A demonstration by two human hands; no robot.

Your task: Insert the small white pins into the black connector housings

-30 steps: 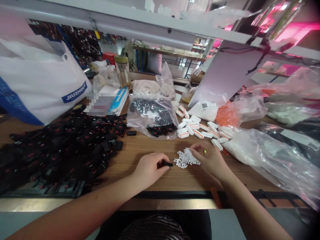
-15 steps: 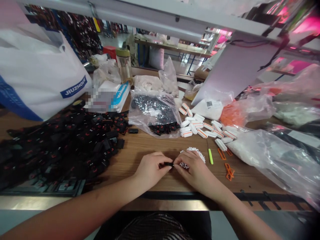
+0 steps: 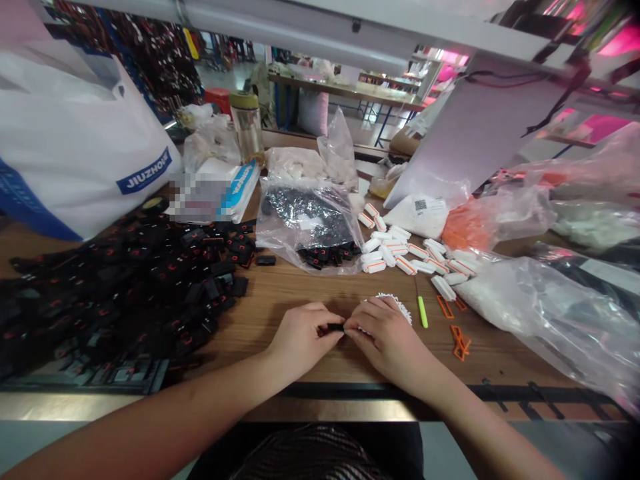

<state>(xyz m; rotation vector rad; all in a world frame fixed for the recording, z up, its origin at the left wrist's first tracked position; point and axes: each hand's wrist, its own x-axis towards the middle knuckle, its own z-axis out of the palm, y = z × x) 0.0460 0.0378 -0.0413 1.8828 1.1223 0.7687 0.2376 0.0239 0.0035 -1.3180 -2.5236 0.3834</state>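
Note:
Near the front edge of the wooden table, my left hand [image 3: 304, 337] pinches a small black part [image 3: 334, 327] between thumb and fingers. My right hand [image 3: 383, 337] meets it at the part's right end, its thumb and fingertips pressed together there. Whether a smaller piece sits between the right fingertips is too small to tell. A pile of tiny white pieces [image 3: 400, 308] lies just behind my right hand and is partly covered by it. To the right are a yellow-green handled tool [image 3: 423, 312] and several orange frames [image 3: 459, 343].
A heap of black parts [image 3: 150, 280] spreads over the left side. Behind my hands lies a clear bag of black parts [image 3: 310, 223], with white pieces [image 3: 395, 250] beside it. Plastic bags [image 3: 540, 313] fill the right. A bottle [image 3: 247, 127] and white sack [image 3: 75, 133] stand behind.
My right hand has shifted slightly left along the black part, and its fingers cover more of the tiny white pieces. My left hand keeps its hold.

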